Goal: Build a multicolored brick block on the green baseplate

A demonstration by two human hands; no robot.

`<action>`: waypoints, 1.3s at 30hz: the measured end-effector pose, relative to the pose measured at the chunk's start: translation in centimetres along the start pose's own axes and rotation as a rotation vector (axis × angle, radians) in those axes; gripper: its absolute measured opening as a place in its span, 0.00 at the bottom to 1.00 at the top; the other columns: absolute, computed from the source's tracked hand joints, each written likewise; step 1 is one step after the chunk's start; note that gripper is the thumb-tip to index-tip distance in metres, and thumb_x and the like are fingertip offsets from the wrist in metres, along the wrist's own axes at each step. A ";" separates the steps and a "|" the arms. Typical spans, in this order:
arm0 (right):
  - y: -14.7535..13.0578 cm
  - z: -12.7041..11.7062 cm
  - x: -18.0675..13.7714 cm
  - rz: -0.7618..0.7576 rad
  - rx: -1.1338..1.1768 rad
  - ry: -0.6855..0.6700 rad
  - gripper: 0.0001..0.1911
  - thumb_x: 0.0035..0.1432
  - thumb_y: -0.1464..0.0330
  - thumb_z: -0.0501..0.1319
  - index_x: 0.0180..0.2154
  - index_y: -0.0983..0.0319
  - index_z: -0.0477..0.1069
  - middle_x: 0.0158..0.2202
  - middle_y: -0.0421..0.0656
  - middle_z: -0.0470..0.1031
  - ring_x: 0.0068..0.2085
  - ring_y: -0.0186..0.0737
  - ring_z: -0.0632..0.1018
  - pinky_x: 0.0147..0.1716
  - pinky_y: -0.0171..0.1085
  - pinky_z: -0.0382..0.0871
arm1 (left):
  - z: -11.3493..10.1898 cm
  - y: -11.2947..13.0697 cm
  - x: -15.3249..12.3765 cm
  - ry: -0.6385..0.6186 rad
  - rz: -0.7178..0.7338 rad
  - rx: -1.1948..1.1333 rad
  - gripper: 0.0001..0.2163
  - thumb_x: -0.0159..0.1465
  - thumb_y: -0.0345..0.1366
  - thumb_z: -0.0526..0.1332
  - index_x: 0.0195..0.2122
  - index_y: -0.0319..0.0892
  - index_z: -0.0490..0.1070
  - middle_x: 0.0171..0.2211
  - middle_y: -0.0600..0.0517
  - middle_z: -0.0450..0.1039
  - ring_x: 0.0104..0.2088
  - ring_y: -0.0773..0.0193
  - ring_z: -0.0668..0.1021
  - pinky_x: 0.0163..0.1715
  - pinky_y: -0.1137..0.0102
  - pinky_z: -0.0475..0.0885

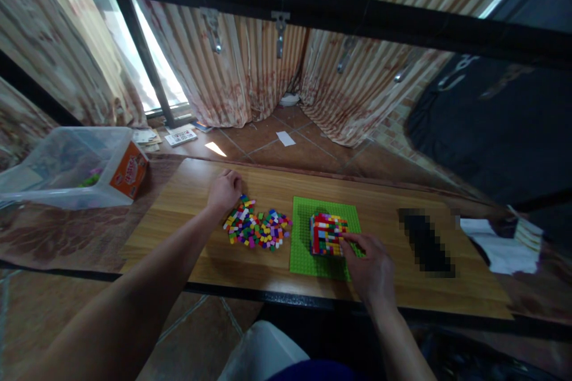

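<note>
A multicoloured block structure (328, 235) built of small toy building bricks stands on a green studded baseplate (301, 262). My right hand (370, 265) is at the structure's right side, thumb and forefinger closed in a pinch around what looks like a small building brick at its edge. Whether that brick is loose or attached cannot be made out. To the left of the baseplate lies a loose pile of mixed-colour bricks (259, 229). My left hand (224, 190) rests on the table at the pile's upper left edge, fingers curled in. Its palm side is hidden.
The wooden table (268, 274) carries a dark pixelated object (426, 243) on the right. Beyond its left end sits a clear plastic bin (67, 172) with an orange label. White papers (504, 244) lie past the right end. A dark metal bar (313, 9) crosses above.
</note>
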State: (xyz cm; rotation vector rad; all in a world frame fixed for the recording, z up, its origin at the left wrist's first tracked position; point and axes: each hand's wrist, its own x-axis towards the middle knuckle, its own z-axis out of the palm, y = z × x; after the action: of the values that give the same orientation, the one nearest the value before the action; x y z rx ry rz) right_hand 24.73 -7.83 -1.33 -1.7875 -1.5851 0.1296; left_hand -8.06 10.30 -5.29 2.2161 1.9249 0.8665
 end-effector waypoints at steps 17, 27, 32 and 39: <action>1.0 1.6 -2.0 -0.136 -0.046 0.164 0.13 0.62 0.63 0.56 0.40 0.61 0.77 0.38 0.47 0.73 0.40 0.39 0.75 0.40 0.39 0.72 | 0.0 -0.1 0.1 0.004 0.003 0.022 0.08 0.61 0.32 0.53 0.33 0.42 0.72 0.36 0.47 0.72 0.37 0.59 0.75 0.39 0.67 0.69; 0.7 1.7 -2.2 -0.085 -0.006 0.115 0.15 0.64 0.62 0.54 0.42 0.61 0.77 0.40 0.48 0.74 0.41 0.40 0.76 0.40 0.40 0.73 | -0.1 0.0 0.0 0.005 0.000 0.025 0.08 0.61 0.33 0.53 0.33 0.42 0.72 0.36 0.47 0.72 0.37 0.58 0.75 0.39 0.67 0.69; 0.3 1.1 -2.7 0.028 0.040 0.115 0.20 0.63 0.57 0.53 0.49 0.61 0.72 0.45 0.51 0.74 0.45 0.45 0.75 0.45 0.46 0.71 | -0.1 0.1 0.0 -0.001 -0.009 0.013 0.09 0.61 0.33 0.53 0.34 0.42 0.72 0.36 0.47 0.72 0.36 0.58 0.75 0.38 0.67 0.69; -2.5 3.0 -3.9 0.127 -0.079 0.036 0.54 0.48 0.46 0.63 0.65 0.70 0.46 0.59 0.64 0.61 0.58 0.63 0.65 0.52 0.58 0.61 | -0.2 0.0 0.0 0.004 -0.002 0.017 0.08 0.61 0.33 0.53 0.34 0.42 0.72 0.36 0.47 0.72 0.37 0.58 0.75 0.38 0.67 0.69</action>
State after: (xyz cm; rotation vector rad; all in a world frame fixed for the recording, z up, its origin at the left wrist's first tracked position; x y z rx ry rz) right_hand 20.17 -10.03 -3.54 -1.9412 -1.4696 0.0958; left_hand -8.12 10.27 -5.12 2.2228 1.9430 0.8582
